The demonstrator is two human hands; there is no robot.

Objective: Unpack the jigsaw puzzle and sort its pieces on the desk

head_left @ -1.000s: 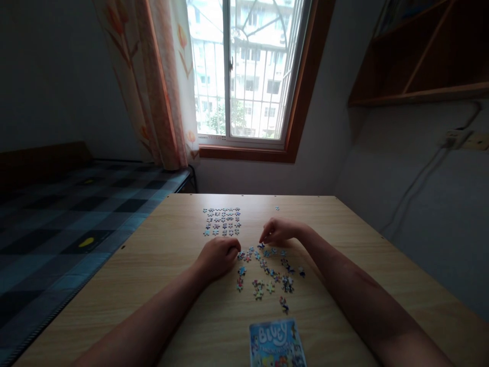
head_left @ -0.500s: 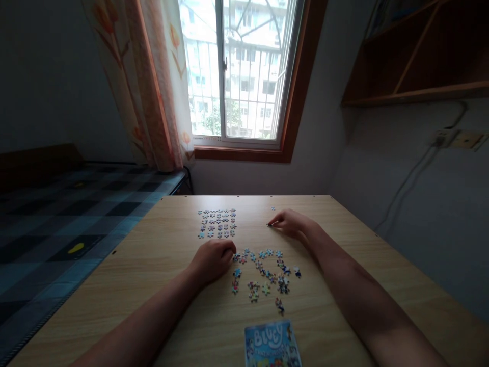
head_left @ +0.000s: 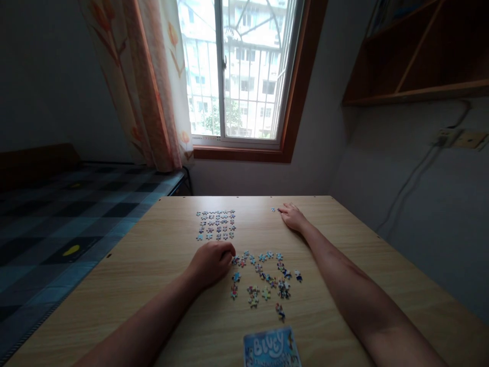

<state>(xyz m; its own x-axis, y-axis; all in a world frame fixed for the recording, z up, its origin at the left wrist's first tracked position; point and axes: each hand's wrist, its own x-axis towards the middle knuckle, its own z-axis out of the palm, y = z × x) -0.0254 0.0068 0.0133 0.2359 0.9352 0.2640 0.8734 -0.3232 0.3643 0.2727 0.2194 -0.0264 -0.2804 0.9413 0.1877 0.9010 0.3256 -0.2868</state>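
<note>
My left hand (head_left: 214,261) rests on the table with its fingers curled closed. It lies against the left edge of a loose scatter of jigsaw puzzle pieces (head_left: 266,293); whatever is inside its fingers, if anything, is hidden. Farther off, my right hand (head_left: 293,216) reaches toward the back of the table, fingertips on a small puzzle piece (head_left: 278,209). Just left of that piece lies another single puzzle piece (head_left: 272,209). Beyond my left hand, several puzzle pieces (head_left: 217,223) are laid out in neat rows, spaced apart.
A blue box marked "Bluey" (head_left: 272,347) lies at the near edge of the wooden table (head_left: 153,285). To the left is a bed with a checked cover (head_left: 95,204). A window and curtain (head_left: 153,102) stand behind, and a shelf (head_left: 416,94) hangs at right.
My right hand has moved away from me and slightly right, carrying the puzzle piece beside the single piece at the back. My left hand has stayed nearly in place.
</note>
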